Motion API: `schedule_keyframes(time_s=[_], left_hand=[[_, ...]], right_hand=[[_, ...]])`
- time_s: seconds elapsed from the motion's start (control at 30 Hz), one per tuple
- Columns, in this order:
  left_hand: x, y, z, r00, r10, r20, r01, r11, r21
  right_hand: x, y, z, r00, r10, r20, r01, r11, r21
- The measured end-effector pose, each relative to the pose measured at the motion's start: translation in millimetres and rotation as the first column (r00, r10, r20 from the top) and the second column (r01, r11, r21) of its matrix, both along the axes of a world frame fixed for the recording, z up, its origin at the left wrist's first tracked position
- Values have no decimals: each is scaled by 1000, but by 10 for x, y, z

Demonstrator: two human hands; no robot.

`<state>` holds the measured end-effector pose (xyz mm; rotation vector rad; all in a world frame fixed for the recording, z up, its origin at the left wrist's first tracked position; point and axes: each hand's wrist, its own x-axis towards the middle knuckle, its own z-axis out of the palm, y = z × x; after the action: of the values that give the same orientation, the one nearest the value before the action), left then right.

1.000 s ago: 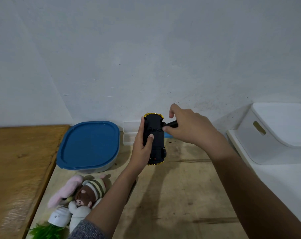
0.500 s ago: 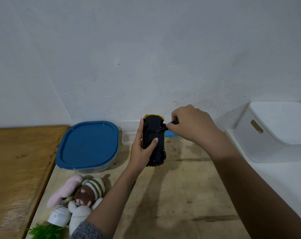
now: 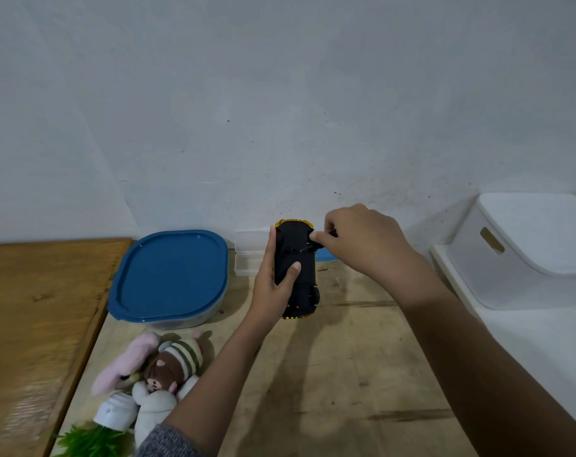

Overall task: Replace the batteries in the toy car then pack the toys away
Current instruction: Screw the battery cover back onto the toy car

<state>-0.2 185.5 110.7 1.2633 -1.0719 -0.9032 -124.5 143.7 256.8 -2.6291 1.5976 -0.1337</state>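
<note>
Since a second earlier, the right hand had folded its raised forefinger down, now pinching a small black screwdriver against the upturned toy car, which stayed at the frame's centre, over the desk, gripped by the left hand. A blue-lidded container sat left, plush toys lower left, a white bin right.

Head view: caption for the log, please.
Left hand holds upturned toy car; right hand holds a black screwdriver to its underside.
</note>
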Motion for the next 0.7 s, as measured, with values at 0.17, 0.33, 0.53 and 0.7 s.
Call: schedule_keyframes(time_s=[0.17, 0.33, 0.53, 0.7], left_hand=[[27, -29, -6, 1000, 14, 14, -14, 1000, 4], [21, -55, -23, 1000, 0, 14, 0, 1000, 8], [39, -61, -71, 1000, -5, 7, 5, 1000, 23], [34, -84, -29, 1000, -10, 1, 10, 1000, 14]], right_hand=[[-50, -31, -3, 977, 119, 176, -162, 953, 255], [31, -70, -59, 990, 30, 137, -34, 999, 30], [11, -47, -27, 981, 123, 148, -147, 975, 167], [32, -123, -36, 998, 23, 58, -20, 999, -42]])
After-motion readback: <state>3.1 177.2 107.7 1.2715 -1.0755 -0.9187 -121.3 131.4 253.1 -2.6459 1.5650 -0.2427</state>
